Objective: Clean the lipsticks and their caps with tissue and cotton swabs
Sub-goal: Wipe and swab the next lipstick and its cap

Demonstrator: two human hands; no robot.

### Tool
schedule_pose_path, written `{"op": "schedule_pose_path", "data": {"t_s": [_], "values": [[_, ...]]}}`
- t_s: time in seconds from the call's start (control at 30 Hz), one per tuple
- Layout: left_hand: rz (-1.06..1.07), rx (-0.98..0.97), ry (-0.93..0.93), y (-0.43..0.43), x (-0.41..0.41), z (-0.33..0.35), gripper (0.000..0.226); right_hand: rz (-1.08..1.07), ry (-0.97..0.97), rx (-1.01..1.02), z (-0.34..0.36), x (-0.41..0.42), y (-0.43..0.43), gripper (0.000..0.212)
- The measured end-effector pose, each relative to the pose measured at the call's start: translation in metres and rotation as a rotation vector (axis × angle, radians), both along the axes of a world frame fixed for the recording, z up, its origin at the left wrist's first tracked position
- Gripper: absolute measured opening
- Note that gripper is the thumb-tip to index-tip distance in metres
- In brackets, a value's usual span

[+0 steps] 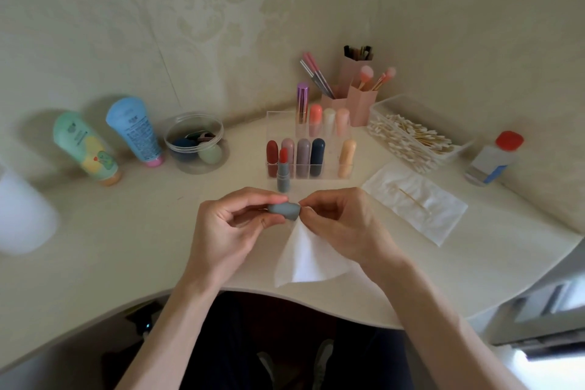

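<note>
Forearms come in from the bottom edge over the front of the pale cream desk (126, 247). Head view, the only one.

The left hand (228, 225) pinches a small matte grey plastic lipstick cap (284, 209), thumb below and fingertips on top. The cap lies sideways, lifted off the desk, closed end toward the left hand. The right hand (345, 222) has its fingers curled tight, pinching a thin white tissue (308, 260) at the cap's open end. A corner looks pushed at the mouth; cannot tell how deep. The rest of the tissue fans down to the desk edge. Step judged: wiping the cap's rim or inside.

The uncapped grey-based lipstick with red bullet (282, 172) stands upright on the desk beyond the hands, just in front of a clear acrylic organiser (330, 165) that holds capped lipsticks upright.

Handling, judged:
- **Cap:** light, rigid and smooth, likely slippery. Hold the outer wall near the closed end and leave the mouth free.
- **Tissue:** soft, and tears if twisted hard. Grip close to the working corner.
- **Lipstick:** the red bullet is soft and smears, so take it by the grey base only. The narrow base tips easily.

To the right:
- clear plastic box of cotton swabs (468, 142)
- flat folded white tissue sheet (443, 222) with one wooden-stick cotton swab (413, 201) lying on it
- clear bottle with red cap (493, 158)

To the left:
- green squeeze tube (85, 149)
- blue squeeze tube (136, 130)
- round clear tub (221, 157) with sponges inside

Pink brush holders (361, 104) stand at the back.
</note>
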State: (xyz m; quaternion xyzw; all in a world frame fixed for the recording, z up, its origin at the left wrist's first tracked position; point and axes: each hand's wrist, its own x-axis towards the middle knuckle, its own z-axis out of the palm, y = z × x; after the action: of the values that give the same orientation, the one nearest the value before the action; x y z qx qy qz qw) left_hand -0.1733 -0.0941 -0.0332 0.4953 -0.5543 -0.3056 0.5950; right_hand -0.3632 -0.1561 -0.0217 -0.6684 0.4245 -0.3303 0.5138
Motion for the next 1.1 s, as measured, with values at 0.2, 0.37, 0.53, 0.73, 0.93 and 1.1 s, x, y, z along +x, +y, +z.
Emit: {"op": "schedule_pose_path", "data": {"t_s": [0.2, 0.37, 0.53, 0.73, 0.93, 1.1], "values": [[-0.058, 0.116, 0.034, -0.003, -0.003, 0.001, 0.037, -0.061, 0.08, -0.162, 0.003, 0.0, -0.001, 0.012], [-0.051, 0.221, -0.085, -0.008, -0.002, -0.003, 0.021, -0.082, 0.237, -0.745, -0.007, 0.002, 0.004, 0.008], [-0.074, 0.171, -0.057, -0.009, 0.002, -0.002, 0.014, -0.097, 0.177, -0.709, -0.011, 0.004, 0.005, 0.005], [-0.088, 0.107, -0.006, -0.003, 0.0, 0.0, 0.018, -0.047, 0.033, -0.291, -0.006, 0.004, 0.007, 0.011], [-0.088, 0.069, -0.08, -0.001, -0.003, -0.002, 0.021, -0.043, -0.007, 0.056, 0.002, -0.002, 0.004, 0.016], [-0.077, 0.192, 0.047, -0.004, -0.003, 0.003, 0.029, -0.117, 0.143, -0.447, 0.003, -0.003, 0.004, 0.008]]}}
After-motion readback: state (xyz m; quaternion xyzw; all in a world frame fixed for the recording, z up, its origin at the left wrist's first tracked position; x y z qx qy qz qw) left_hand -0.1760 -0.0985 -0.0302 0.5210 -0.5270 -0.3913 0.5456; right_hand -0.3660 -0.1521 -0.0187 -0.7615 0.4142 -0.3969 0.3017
